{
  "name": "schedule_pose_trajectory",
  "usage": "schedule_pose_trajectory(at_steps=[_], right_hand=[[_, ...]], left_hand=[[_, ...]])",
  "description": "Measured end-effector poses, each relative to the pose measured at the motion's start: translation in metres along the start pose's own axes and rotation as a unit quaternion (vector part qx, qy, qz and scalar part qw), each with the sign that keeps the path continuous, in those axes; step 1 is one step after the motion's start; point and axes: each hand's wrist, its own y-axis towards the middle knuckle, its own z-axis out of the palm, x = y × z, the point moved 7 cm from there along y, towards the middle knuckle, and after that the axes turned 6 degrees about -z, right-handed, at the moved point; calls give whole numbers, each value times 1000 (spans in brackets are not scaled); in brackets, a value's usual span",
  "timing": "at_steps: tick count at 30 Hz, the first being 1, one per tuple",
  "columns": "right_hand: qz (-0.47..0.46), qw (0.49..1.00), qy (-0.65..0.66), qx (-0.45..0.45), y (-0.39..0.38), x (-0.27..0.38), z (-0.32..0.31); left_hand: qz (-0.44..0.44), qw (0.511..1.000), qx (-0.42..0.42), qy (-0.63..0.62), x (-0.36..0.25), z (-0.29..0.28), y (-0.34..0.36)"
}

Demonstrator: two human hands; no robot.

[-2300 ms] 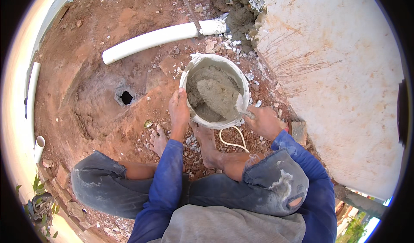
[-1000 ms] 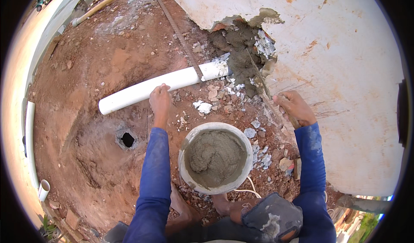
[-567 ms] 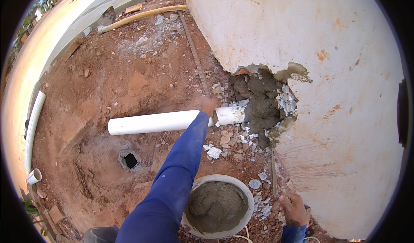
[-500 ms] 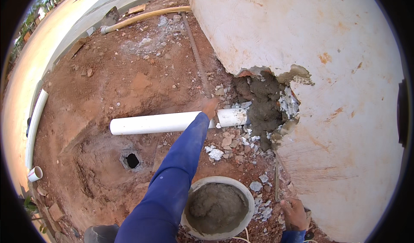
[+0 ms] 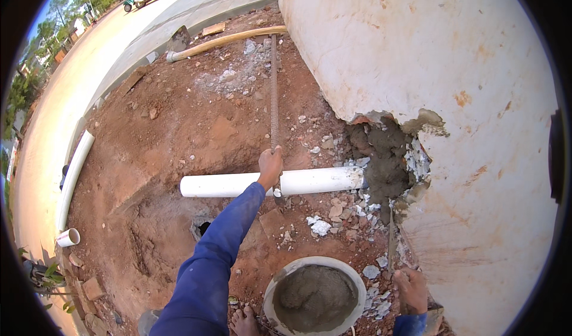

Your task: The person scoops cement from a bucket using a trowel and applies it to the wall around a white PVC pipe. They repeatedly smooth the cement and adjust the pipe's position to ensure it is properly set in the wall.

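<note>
My left hand [image 5: 271, 164] is closed round a ribbed steel bar [image 5: 274, 92] just above a white plastic pipe [image 5: 325, 182]. The bar crosses the pipe, its near end pointing toward me. One end of the pipe meets wet grey mortar [image 5: 386, 157] packed in a broken hole in the wall [image 5: 494, 175]. Low on the right, my right hand [image 5: 410, 289] is closed on a long, narrow grey tool [image 5: 391, 238], whose kind I cannot make out; its tip reaches up near the mortar. Between my arms stands a round bucket [image 5: 356, 276] of wet mortar.
A small dark hole [image 5: 204, 227] in the red soil lies partly behind my left sleeve. A long-handled tool [image 5: 226, 43] lies at the back. Another white pipe [image 5: 76, 175] and a short pipe piece [image 5: 68, 237] are at the left. Plaster rubble [image 5: 320, 225] lies below the wall hole.
My left hand has shifted left along the pipe, away from the wall, swinging the near part of the bar with it. The whole view has also shifted. My right hand keeps its grip.
</note>
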Motion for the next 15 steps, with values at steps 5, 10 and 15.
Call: schedule_pose_trajectory(at_steps=[5,10,15], right_hand=[[-5,999,-35,-40,-11,-30,-22],[4,990,-114,-80,-38,-50,-46],[152,979,63,-120,-61,-65,-27]], left_hand=[[39,987,-89,126,-67,36,42],[69,995,7,-68,-172,35,147],[26,979,80,184,-86,60,170]])
